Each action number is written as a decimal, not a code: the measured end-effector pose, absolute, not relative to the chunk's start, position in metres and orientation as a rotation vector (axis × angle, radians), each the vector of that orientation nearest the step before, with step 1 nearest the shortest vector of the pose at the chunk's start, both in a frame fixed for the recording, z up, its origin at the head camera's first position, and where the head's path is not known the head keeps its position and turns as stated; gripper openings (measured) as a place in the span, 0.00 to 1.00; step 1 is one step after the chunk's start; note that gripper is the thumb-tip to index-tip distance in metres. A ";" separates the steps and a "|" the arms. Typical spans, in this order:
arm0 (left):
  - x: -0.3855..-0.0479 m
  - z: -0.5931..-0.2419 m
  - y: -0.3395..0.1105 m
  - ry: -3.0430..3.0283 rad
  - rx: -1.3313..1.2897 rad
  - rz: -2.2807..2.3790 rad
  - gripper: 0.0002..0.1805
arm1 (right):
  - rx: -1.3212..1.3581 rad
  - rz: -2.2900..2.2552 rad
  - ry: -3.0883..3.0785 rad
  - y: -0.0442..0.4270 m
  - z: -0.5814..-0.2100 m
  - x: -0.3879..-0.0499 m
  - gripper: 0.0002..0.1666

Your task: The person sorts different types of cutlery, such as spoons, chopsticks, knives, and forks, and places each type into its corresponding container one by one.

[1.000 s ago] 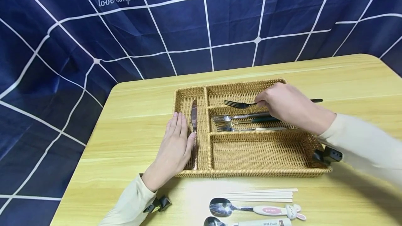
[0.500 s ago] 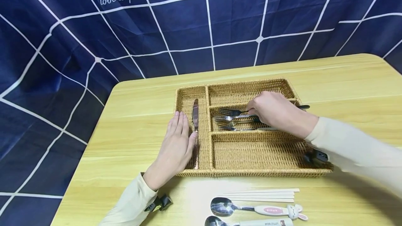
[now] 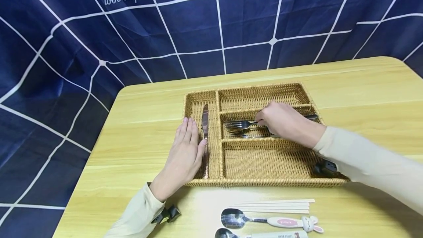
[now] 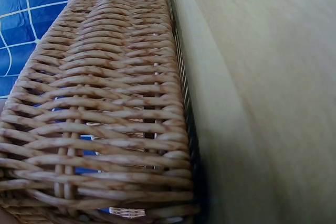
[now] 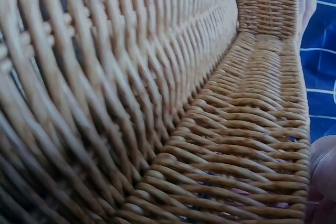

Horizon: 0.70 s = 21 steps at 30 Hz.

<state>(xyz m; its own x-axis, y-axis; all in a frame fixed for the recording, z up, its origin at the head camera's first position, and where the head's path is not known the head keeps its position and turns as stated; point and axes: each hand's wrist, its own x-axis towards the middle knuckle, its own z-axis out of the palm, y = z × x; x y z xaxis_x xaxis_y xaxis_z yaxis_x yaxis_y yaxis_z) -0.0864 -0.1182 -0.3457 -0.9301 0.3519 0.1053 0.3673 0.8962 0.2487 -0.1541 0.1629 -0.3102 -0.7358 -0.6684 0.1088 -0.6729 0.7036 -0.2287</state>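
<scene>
Head view. Left hand [image 3: 184, 151]: lies palm down over the left wall of the wicker tray [image 3: 220, 161], with fingers straight, close together and pointing away. Grasps nothing. Spreads its thumb toward the knife [image 3: 205, 120] in the leftmost compartment; cannot confirm contact. Right hand [image 3: 285, 123]: comes in over the tray from the right, back uppermost, wrist bent, knuckles raised above fingers curled down into the middle compartment. Pinches the dark-handled fork [image 3: 245, 124] near its neck; hides the fingertips partly from sight. Dark-handled fork: lies lengthwise in the middle compartment, tines to the left, overlapping or just beside other forks [image 3: 242, 135]; cannot tell which.

Left wrist view. Shows mainly the tray's woven wall, next to the bare table [image 4: 273, 103]. Leaves finger pose and grip undetermined from here.

Right wrist view. Shows tray weave close up and, at the right edge beyond the rim, a blurred part of a hand. Cannot tell the grip from this angle.
</scene>
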 end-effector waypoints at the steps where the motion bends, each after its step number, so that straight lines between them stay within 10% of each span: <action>1: -0.086 -0.345 -0.118 -3.004 -0.570 -0.411 0.34 | 1.138 0.400 -2.885 0.163 -0.312 -0.154 0.06; 21: -0.086 -0.346 -0.119 -2.989 -0.575 -0.391 0.34 | 1.134 0.354 -2.892 0.163 -0.323 -0.154 0.07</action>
<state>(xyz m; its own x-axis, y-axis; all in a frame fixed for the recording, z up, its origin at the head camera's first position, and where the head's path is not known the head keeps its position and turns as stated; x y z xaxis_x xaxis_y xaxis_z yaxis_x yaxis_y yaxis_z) -0.0864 -0.1185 -0.3459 -0.9273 0.3552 0.1185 0.3737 0.8975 0.2341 -0.1543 0.1633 -0.3228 -0.7370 -0.6690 0.0960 -0.6724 0.7115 -0.2040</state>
